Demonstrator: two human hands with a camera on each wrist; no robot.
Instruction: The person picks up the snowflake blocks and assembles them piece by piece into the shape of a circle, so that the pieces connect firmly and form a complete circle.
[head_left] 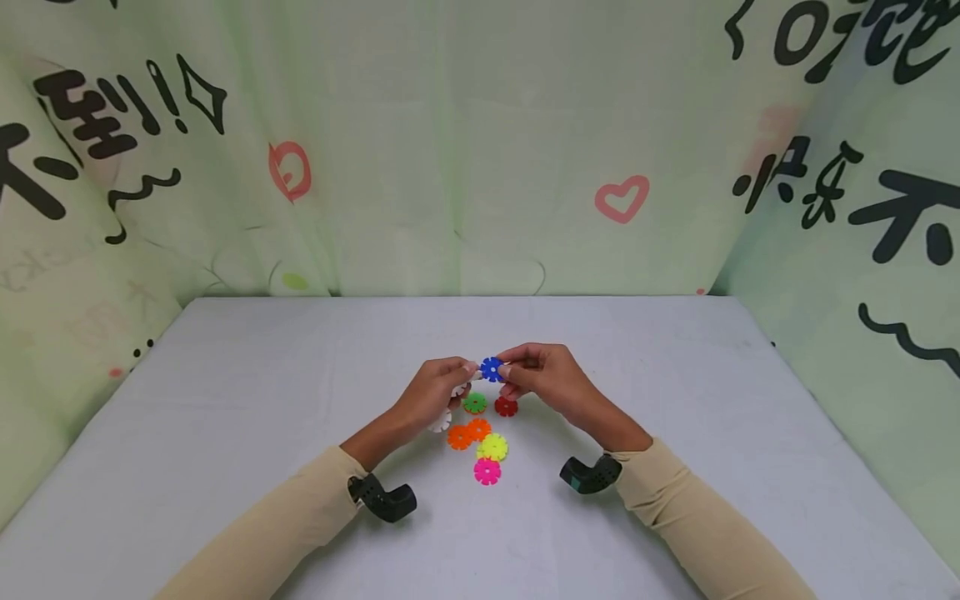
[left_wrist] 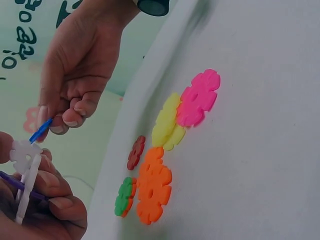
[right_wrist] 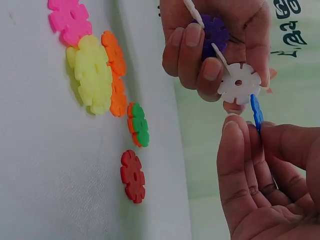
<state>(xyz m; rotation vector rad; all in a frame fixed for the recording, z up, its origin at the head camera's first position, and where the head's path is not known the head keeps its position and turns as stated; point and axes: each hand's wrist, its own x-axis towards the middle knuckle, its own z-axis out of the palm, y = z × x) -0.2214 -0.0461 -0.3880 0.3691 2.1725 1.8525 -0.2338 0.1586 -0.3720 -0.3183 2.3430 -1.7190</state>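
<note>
- A blue notched disc (head_left: 491, 369) is raised above the worktop (head_left: 637, 333), between a person's two hands, its face towards the head camera.
- The right hand (head_left: 543, 375) pinches it between thumb and fingers at its right side, leaving the opposite edge bare.
- That bare edge points left, at the rim of a white notched disc (right_wrist: 240, 86); seen from the right wrist, the blue piece is nearly edge-on while the white one shows its face, so their planes cross.
- The two rims meet or all but meet; whether a notch is engaged, the pictures cannot tell.
- The left hand (head_left: 438, 387) grips the white disc in a cluster with a purple disc (right_wrist: 216, 37) and further white edges; it is on the left of the blue disc, with the right hand nearer, already on it.
- Below the hands, a green disc (head_left: 475, 403) overlaps an orange one, a red disc (head_left: 506, 407) just beside.
- Nearer the wearer lie orange discs (head_left: 460, 437), overlapping yellow discs (head_left: 492, 447) and a pink disc (head_left: 487, 472).
- Tan sleeves (head_left: 292, 512) frame the work; a pale green printed curtain (head_left: 450, 167) hangs behind.
</note>
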